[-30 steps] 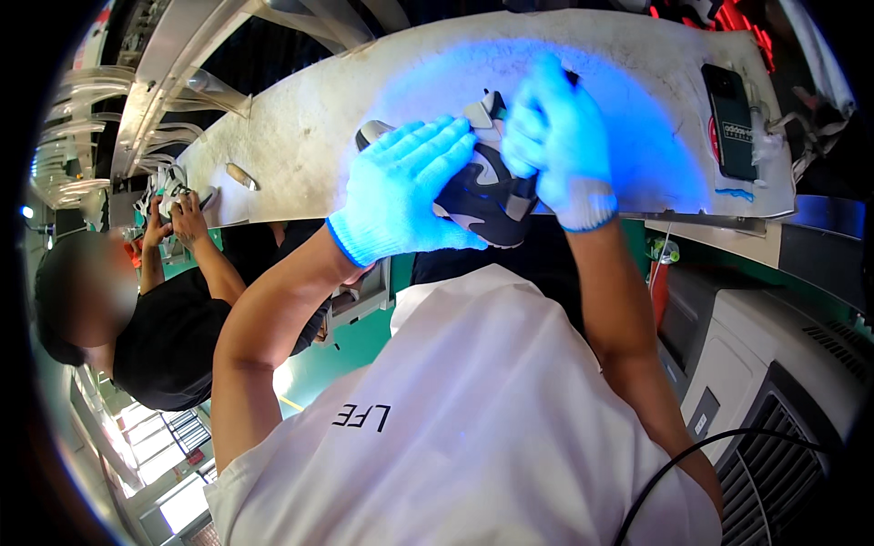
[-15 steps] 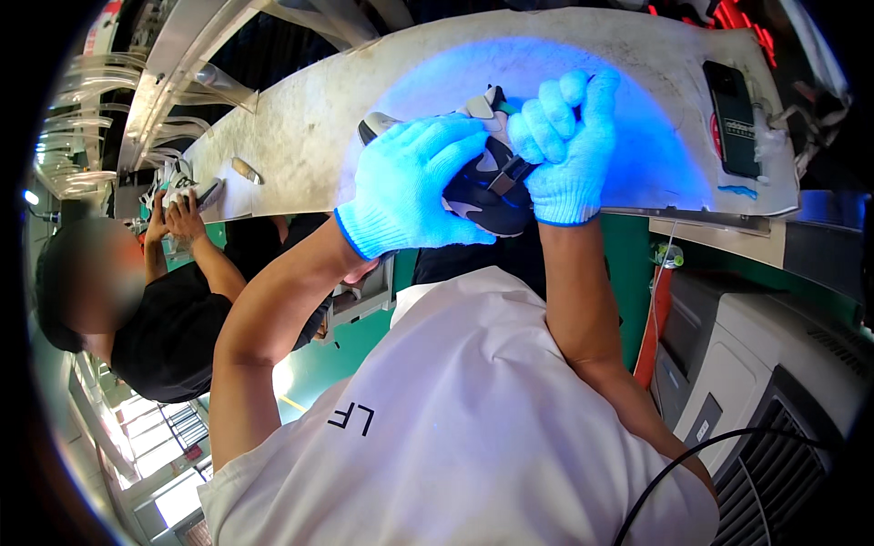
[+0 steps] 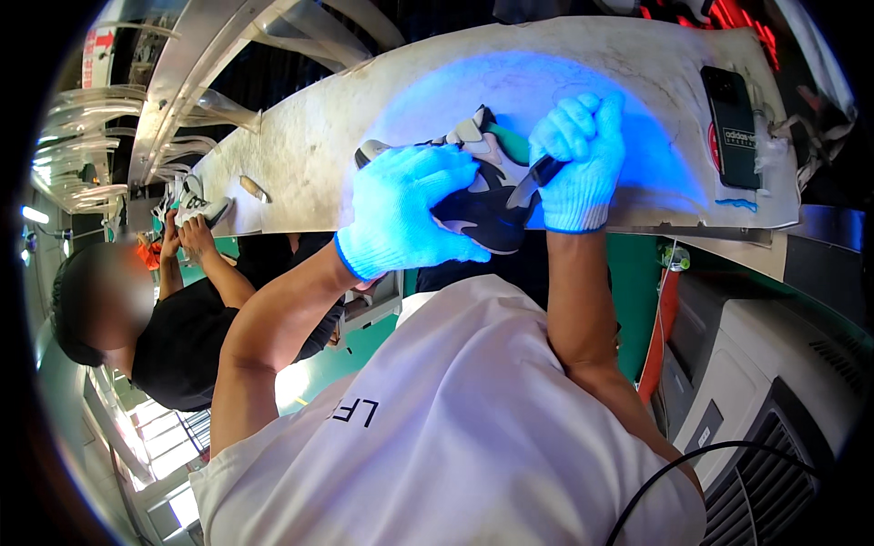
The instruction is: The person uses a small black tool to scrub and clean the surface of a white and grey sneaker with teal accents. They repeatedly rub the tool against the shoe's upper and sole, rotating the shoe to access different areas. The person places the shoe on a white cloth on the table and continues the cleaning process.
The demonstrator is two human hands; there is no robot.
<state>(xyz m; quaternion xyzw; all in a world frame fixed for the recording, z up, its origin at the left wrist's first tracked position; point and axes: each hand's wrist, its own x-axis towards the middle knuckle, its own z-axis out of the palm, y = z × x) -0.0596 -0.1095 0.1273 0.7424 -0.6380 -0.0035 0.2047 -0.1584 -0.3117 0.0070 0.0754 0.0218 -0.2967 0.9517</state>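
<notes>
A sneaker point(image 3: 478, 211) in black, grey and white, with a teal patch inside its collar, lies tilted near the table's front edge under blue light. My left hand point(image 3: 401, 207), in a knitted glove, is wrapped over its left part and grips it. In my gloved right hand point(image 3: 583, 164) is a black-handled tool with a flat grey blade point(image 3: 523, 192); the fingers are closed round the handle. The blade's tip meets or overlaps the shoe's right end; whether it touches I cannot tell. Behind my left hand, a light shoe tip point(image 3: 369, 150) shows; what it belongs to is partly hidden.
On the worn pale table point(image 3: 309, 136), a dark phone point(image 3: 731, 127) lies at the right beside a blue strip point(image 3: 736, 204). A small tool point(image 3: 253, 188) lies farther left. A co-worker point(image 3: 187, 328) at the left handles a white shoe point(image 3: 205, 205). A grey machine point(image 3: 746, 382) stands at lower right.
The shoe has turned and shifted slightly, so more of its teal part shows. My right hand has moved slightly right, and the tool's blade now shows flat against the shoe's side.
</notes>
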